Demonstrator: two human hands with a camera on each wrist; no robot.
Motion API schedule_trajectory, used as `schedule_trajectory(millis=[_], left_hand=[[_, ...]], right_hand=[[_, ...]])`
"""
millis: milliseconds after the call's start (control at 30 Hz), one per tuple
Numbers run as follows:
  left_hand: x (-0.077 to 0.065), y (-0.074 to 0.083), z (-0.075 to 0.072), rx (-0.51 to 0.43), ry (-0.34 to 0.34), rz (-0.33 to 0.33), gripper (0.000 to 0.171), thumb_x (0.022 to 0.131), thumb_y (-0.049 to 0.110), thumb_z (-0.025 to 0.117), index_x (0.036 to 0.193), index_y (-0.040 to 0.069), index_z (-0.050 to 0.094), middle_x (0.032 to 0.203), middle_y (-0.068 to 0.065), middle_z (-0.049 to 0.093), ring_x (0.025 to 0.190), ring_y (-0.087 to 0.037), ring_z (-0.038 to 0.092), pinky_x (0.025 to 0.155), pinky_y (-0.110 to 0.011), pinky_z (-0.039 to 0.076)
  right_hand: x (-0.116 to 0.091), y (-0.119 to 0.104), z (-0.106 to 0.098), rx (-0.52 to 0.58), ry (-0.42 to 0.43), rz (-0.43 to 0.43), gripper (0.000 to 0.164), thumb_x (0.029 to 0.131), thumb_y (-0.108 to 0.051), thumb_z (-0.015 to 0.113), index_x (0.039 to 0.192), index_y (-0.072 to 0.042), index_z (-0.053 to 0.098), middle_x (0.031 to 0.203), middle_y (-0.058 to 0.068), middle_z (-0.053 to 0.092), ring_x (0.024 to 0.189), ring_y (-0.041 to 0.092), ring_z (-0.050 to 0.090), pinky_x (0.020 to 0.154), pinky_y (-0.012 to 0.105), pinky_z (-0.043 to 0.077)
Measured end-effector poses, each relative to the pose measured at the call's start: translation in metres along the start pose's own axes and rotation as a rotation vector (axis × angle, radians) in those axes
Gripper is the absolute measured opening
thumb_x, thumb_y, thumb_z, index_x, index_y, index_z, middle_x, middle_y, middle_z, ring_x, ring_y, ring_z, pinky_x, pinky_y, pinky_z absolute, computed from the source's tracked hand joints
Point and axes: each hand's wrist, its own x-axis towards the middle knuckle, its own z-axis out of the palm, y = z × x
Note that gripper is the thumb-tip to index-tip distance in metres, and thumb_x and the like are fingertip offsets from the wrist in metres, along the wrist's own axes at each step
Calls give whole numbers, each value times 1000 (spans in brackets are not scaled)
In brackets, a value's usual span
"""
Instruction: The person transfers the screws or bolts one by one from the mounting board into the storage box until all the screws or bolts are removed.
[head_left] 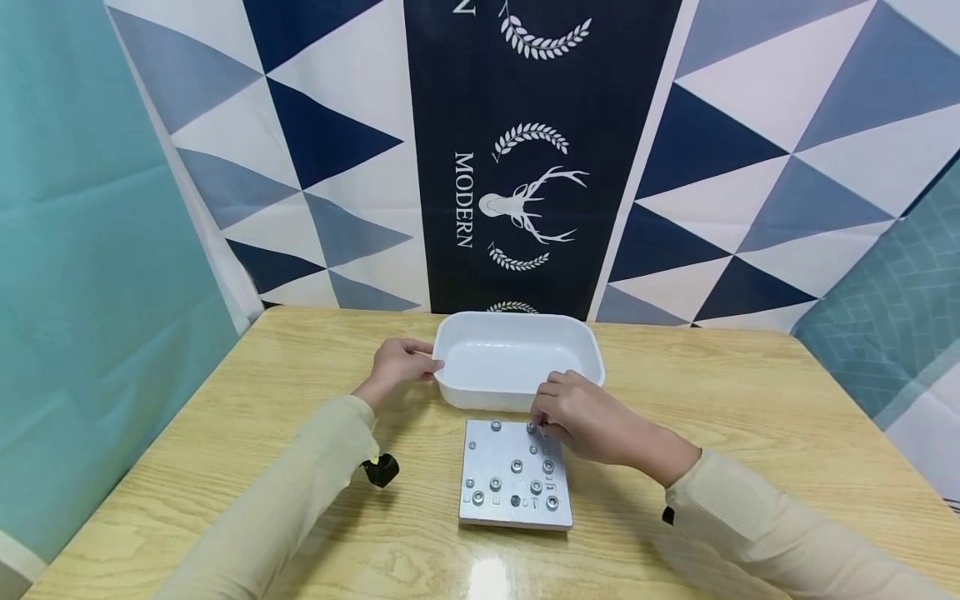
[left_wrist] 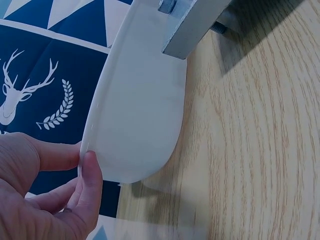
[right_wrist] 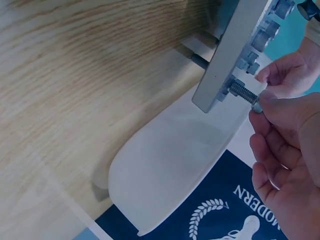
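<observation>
My left hand [head_left: 401,364] pinches the left rim of a white plastic basin [head_left: 480,400], thumb on one side and fingers on the other. In front of the basin lies a silver metal plate [head_left: 491,456], with several socket-head bolts on its top face. At the plate's far right corner, my right hand [head_left: 581,417] pinches the head of a bolt [right_wrist: 243,92] between thumb and index finger. The bolt's threaded shank shows between the fingertips and the plate in the right wrist view. Bolt ends [right_wrist: 200,61] stick out from the plate's underside.
Everything stands on a light wooden table [head_left: 300,367]. A patterned cloth [head_left: 337,167] hangs behind the table's far edge, and a teal curtain [head_left: 112,292] lines the left side. A black wrist device [head_left: 382,470] juts from the left sleeve.
</observation>
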Motion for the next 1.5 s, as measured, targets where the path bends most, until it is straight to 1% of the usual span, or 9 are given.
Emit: schedule_trajectory(millis=[167,367,567,733,867,1033,1200,1333,1500], left_hand=[[1,-2,0,-13,-3,1,35,84,6,75,118,-2,68,110,-22,69,71,-11,68,88,-35,62],[-1,-3,1,-8,6,-5,36,83,6,76,118,0,68,107,-21,70,72,-13,69,89,-37,62],[-1,-2,1,6,21,7,35,83,7,76,117,0,69,104,-20,71,71,-12,69,88,-37,62],[-2,-2,2,12,20,5,35,83,7,76,117,-1,69,108,-22,72,75,-16,71,88,-37,62],[-3,-2,2,9,22,-12,36,83,7,76,117,0,69,110,-22,71,78,-18,72,90,-37,62],[-2,0,2,2,24,-14,35,83,6,76,117,0,68,109,-21,71,76,-16,71,89,-37,62],[-2,-1,1,3,28,-9,35,83,6,76,117,0,69,108,-21,70,74,-14,70,88,-36,62],[-2,0,1,0,24,-11,35,82,5,77,116,-1,69,110,-22,69,79,-18,72,88,-36,62],[-3,0,1,2,20,-12,34,83,5,76,116,-1,69,111,-22,68,82,-20,73,88,-36,62]], right_hand=[[3,-1,-3,-40,3,-6,19,73,-6,83,82,-14,68,79,-6,67,79,12,54,68,24,41],[8,0,-9,-76,15,-9,19,72,-7,83,82,-14,68,79,-5,67,79,13,53,69,26,42],[15,4,-15,-98,-14,0,19,73,-7,83,81,-14,67,79,-5,67,78,13,53,68,27,42],[22,7,-22,-105,-33,9,17,74,-7,83,82,-13,68,80,-4,68,77,13,53,68,27,43],[29,10,-26,-134,-18,4,17,74,-7,83,80,-13,68,79,-4,69,76,14,52,69,27,44],[40,16,-30,-148,4,-10,17,73,-5,82,78,-12,68,76,-4,67,74,15,53,70,30,46],[51,23,-32,-130,-45,7,12,76,-4,80,80,-11,70,77,-2,68,75,16,54,69,31,47],[59,28,-34,-115,-86,27,11,77,-5,80,81,-10,71,79,-1,69,76,17,54,67,30,45],[68,36,-34,-86,-152,65,9,78,-6,80,83,-10,73,81,-1,71,79,16,55,72,31,47]])
